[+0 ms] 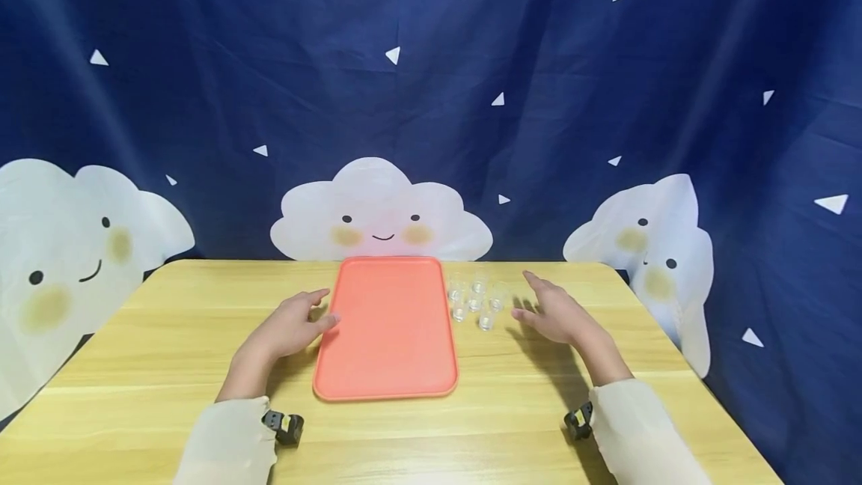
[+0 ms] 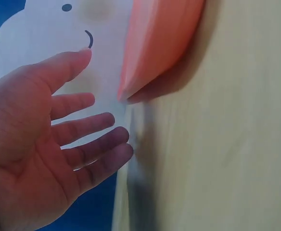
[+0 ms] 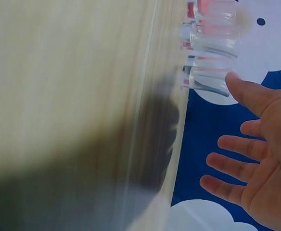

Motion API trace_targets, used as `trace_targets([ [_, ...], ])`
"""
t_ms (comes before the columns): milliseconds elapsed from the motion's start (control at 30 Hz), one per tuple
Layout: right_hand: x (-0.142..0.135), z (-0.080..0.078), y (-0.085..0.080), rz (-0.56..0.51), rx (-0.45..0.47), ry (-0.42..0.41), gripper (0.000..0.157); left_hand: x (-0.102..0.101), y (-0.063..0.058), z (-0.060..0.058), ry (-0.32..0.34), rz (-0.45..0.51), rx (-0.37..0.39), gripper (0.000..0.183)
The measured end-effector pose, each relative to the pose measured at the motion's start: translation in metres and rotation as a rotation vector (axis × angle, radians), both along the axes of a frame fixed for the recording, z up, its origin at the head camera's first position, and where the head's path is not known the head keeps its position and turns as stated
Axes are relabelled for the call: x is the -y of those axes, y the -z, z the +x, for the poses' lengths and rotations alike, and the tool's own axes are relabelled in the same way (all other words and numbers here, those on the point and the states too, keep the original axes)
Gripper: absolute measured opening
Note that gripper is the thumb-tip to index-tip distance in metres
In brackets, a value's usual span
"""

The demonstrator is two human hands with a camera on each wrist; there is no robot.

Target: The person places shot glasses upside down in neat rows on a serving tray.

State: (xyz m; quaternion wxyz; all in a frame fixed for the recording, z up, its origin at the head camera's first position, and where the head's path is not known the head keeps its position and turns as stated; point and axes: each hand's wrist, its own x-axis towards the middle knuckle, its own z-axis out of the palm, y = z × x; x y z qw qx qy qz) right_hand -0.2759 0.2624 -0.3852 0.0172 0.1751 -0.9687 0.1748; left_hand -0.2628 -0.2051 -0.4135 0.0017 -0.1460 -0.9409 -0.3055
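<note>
Though head view alone shows whole tray [image 1: 388, 335], wrist views catch fingers [image 2: 88, 129]; all extended

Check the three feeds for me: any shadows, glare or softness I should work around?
Head: pale sheen on the near part of the table, a shadow below the right hand, and the clear glasses look faint against the wood; left wrist: tray edges soft, a blurry dark shadow beside it; right wrist: a broad dark shadow, wood grain soft.
</note>
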Motion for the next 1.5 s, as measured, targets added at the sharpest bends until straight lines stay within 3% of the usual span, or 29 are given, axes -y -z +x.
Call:
trace_targets([
  [267,0.006,-0.009,0.002,-0.030,0.014,-0.013,0.078,0.005,0.008,-0.007,-0.039,0.047,0.041,0.069],
  [500,0.010,-0.019,0.005,-0.049,-0.039,-0.036,0.065,0.003,0.009,-0.004,-0.061,0.250,0.141,0.062],
  [767,0.018,-0.033,0.013,-0.088,0.000,-0.021,0.059,0.002,0.012,-0.002,-0.092,0.279,0.161,0.053],
  [1133,0.025,-0.038,0.023,-0.248,0.072,0.008,0.053,0.004,0.016,-0.003,-0.098,0.364,0.232,0.051],
  [1500,0.027,-0.043,0.032,-0.341,0.077,0.025,0.037,0.008,0.020,-0.005,-0.059,0.464,0.267,0.049],
])
